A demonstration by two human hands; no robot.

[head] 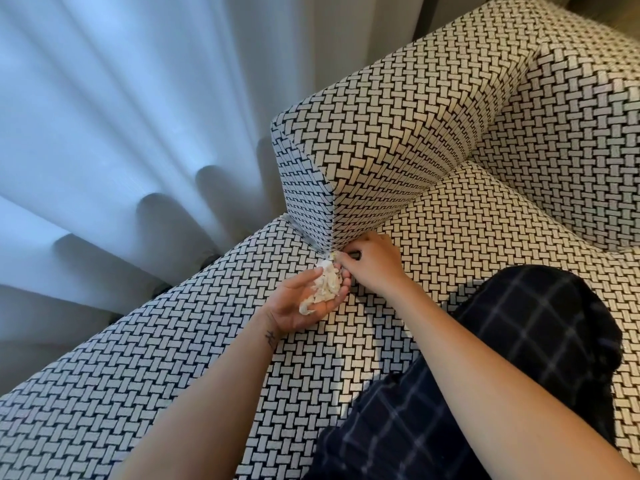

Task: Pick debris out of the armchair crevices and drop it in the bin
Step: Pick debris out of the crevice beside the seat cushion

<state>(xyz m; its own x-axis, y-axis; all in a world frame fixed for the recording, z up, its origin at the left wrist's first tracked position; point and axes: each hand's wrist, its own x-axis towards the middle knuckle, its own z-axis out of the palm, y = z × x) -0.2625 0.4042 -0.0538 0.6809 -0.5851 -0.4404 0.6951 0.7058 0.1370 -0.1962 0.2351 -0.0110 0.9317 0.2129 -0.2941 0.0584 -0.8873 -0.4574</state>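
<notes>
The armchair (398, 126) is covered in black-and-white woven-pattern fabric. My left hand (294, 306) lies palm up on the seat cushion (173, 358), cupping a pile of white crumpled paper scraps (323, 287). My right hand (372, 261) rests at the crevice where the armrest's front corner meets the seat, its fingertips pinched together at a small pale scrap (334, 255) in the gap. How deep the crevice goes is hidden. No bin is in view.
A pale sheer curtain (121, 116) hangs in folds to the left, behind the armchair. A dark checked blanket or garment (485, 375) lies over the seat at the lower right, under my right forearm.
</notes>
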